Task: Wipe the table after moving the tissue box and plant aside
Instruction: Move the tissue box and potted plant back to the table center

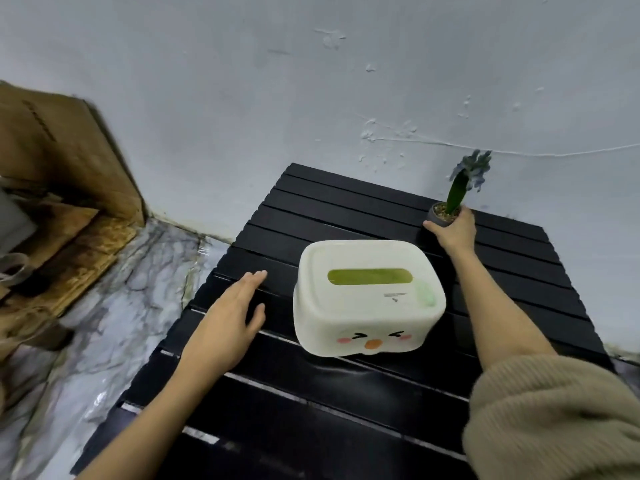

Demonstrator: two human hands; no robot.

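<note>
A white tissue box (367,299) with a green slot on top and a cartoon face on its front stands in the middle of the black slatted table (311,393). A small plant (460,188), green leaf and bluish flower in a dark pot, stands at the table's far right near the wall. My right hand (452,230) is wrapped around the pot. My left hand (228,320) hovers flat over the table, fingers together and extended, just left of the tissue box without touching it.
A white wall (311,81) runs behind the table. Left of the table lies a marble-patterned floor (121,289) with stained cardboard sheets (69,188) leaning at the wall. A beige sleeve (554,417) covers my right upper arm.
</note>
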